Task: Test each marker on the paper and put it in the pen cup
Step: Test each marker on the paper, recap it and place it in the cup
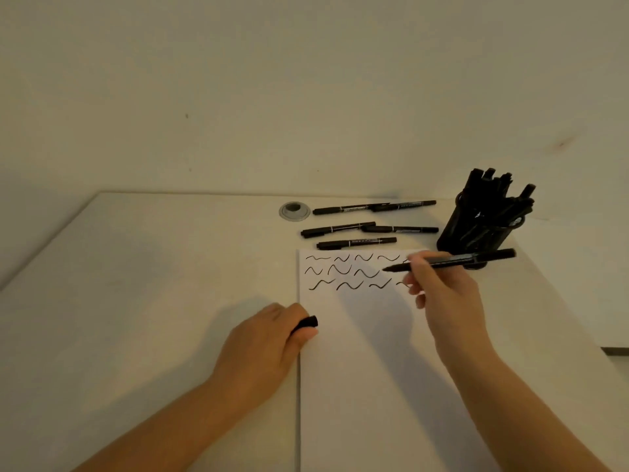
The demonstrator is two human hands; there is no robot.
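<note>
A white sheet of paper lies on the table with three rows of black squiggles near its top edge. My right hand pinches an uncapped black marker, tip pointing left just above the second row of squiggles. At the paper's left edge, my left hand grips the marker's black cap. The black mesh pen cup stands at the paper's far right corner, filled with several black markers. Several capped black markers lie on the table beyond the paper.
A round grey cable grommet sits in the white table left of the loose markers. A plain wall rises behind the table. The table's right edge runs close past the pen cup.
</note>
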